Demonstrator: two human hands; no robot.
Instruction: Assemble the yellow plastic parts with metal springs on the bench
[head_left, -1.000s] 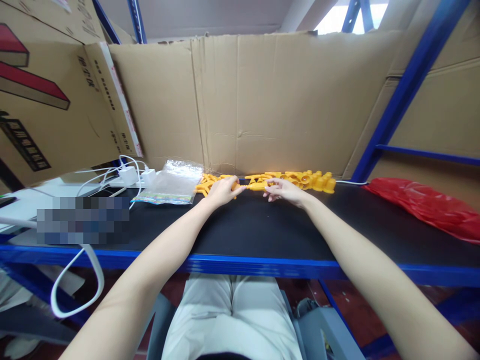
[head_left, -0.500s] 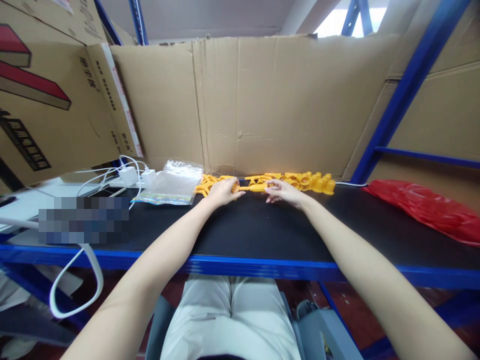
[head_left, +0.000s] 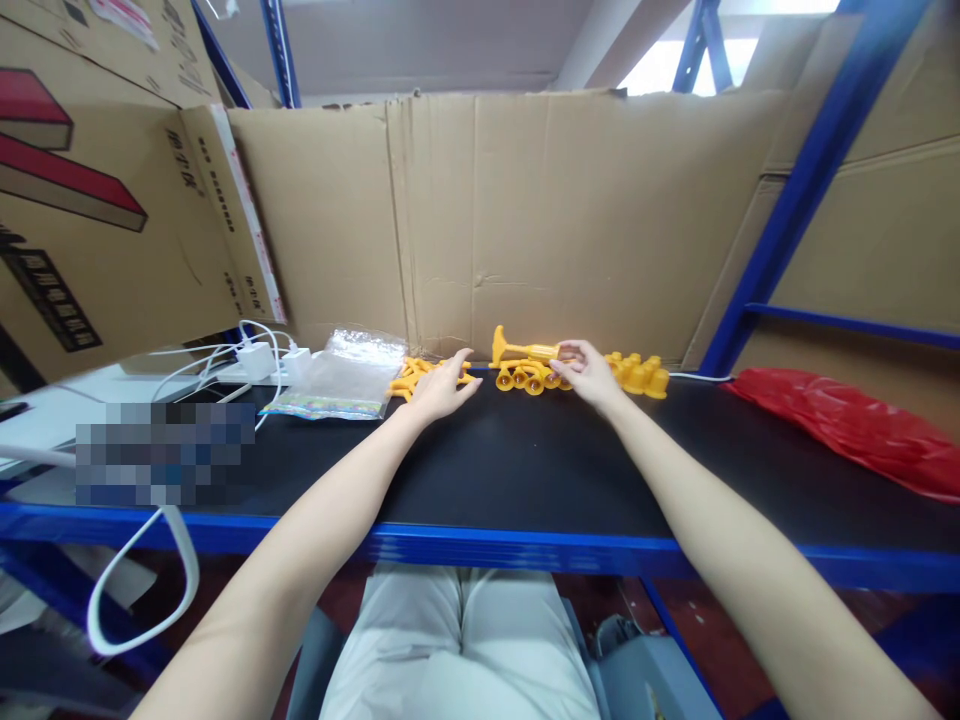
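Observation:
My right hand point(head_left: 587, 374) is closed around one end of a yellow plastic T-handled piece point(head_left: 525, 350), whose crossbar end points left. It is held just above a row of yellow round-mouthed parts point(head_left: 533, 383) lying on the black tabletop. Right beside that hand stand several yellow cup-shaped parts point(head_left: 646, 376), partly hidden by it. My left hand point(head_left: 441, 388) is open, fingers apart, over a pile of yellow branching plastic pieces point(head_left: 409, 376). It covers part of that pile, and I see nothing gripped in it.
A clear zip bag point(head_left: 345, 375) lies left of the pile, near white chargers point(head_left: 257, 359) and cables. At the right is a red plastic bag point(head_left: 840, 420). Cardboard point(head_left: 585, 220) walls the back, and a blue rail point(head_left: 525, 548) edges the black table point(head_left: 517, 470).
The T-handled piece has risen and moved right in my right hand, its crossbar now showing. My left hand has let go of its end and opened over the pile.

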